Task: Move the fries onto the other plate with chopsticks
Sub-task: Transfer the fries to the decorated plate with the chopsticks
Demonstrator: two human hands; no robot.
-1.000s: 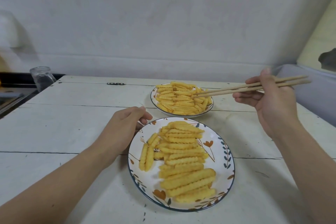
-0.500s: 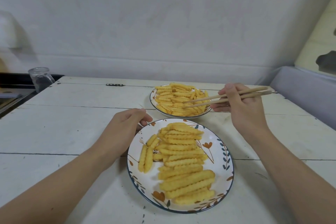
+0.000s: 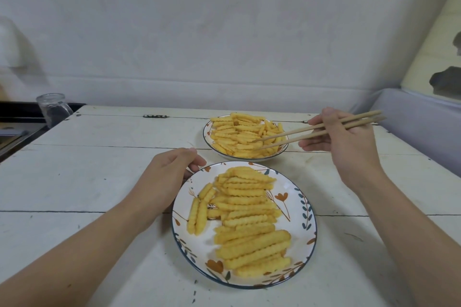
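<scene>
Open white table (image 3: 99, 177) stretches wide on the left, the only things out there a glass jar (image 3: 53, 109) at the far left edge and a small dark hinge (image 3: 155, 116) near the back, both well clear of the plates. The gap between the far plate (image 3: 207, 136) and the near plate (image 3: 305, 209) is narrow, and the left hand (image 3: 166, 177) sits at the near plate's upper-left rim, closing that side. On the right, bare tabletop runs beside both plates, but the right hand (image 3: 349, 142) and its chopsticks (image 3: 316, 129) cross above the far plate's right edge.
</scene>
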